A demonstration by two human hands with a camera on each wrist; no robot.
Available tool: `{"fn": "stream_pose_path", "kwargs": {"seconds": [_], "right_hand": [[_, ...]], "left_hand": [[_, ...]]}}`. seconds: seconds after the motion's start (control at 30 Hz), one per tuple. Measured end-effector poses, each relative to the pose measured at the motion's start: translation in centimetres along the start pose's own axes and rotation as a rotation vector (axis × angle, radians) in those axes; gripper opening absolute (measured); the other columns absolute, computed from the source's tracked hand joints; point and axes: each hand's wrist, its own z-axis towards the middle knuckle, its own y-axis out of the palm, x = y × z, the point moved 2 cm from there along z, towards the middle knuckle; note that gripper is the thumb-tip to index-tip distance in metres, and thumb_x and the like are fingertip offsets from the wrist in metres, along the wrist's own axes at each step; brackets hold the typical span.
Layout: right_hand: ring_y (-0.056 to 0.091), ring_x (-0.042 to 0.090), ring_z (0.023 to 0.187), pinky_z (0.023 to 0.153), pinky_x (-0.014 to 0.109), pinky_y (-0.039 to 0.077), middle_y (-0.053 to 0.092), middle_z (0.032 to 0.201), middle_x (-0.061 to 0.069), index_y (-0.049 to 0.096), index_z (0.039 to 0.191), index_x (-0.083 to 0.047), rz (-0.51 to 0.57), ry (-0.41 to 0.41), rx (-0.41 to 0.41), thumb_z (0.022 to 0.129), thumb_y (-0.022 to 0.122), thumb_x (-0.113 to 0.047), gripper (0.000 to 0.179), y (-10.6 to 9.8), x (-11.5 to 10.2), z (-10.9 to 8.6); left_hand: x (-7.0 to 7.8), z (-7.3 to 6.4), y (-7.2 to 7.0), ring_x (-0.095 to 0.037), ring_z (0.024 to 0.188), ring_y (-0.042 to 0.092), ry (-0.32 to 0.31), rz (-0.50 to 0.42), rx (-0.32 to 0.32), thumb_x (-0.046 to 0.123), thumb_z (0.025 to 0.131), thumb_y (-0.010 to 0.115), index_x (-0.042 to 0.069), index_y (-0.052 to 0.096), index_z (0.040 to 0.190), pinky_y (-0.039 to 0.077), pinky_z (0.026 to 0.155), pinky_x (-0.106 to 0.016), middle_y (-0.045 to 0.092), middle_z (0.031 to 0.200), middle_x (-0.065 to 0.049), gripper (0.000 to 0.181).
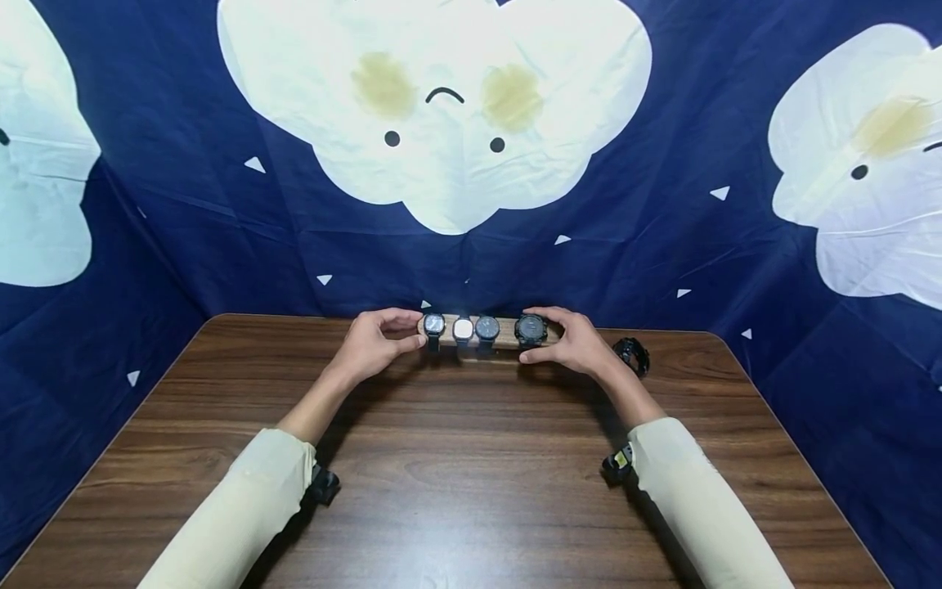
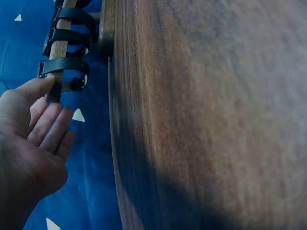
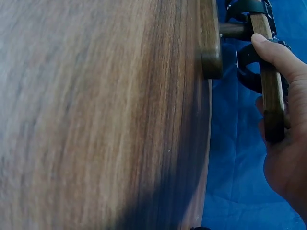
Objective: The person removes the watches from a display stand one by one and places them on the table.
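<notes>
A wooden watch stand with a horizontal bar stands at the table's far edge, several wristwatches strapped round it. My left hand pinches the bar's left end, beside a square-faced watch; the left wrist view shows the thumb on the bar and the fingers beyond it. Two more watches, one white-faced and one dark and round, sit mid-bar. With thumb and fingers, my right hand grips the large black watch near the right end. The bar's right end lies against that palm.
Another black watch lies on the wooden table beyond the right wrist. The stand's base rests by the far edge, with the bar overhanging. A blue curtain with cloud prints hangs close behind and at both sides.
</notes>
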Motion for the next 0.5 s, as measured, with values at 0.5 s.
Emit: {"fn": "stream_pose_path", "kwargs": {"seconds": [0.5], "right_hand": [[0.058,0.041,0.154,0.124,0.064,0.050,0.066,0.162,0.014,0.070,0.155,-0.018,0.051,0.014,0.003,0.079,0.105,-0.031,0.085,-0.54,0.67,-0.94]], "left_hand": [[0.10,0.00,0.20,-0.034,0.125,0.080,-0.006,0.013,-0.004,0.015,0.095,0.092,0.006,0.082,0.133,0.058,0.113,-0.051,0.085,0.128,-0.016,0.040]]}}
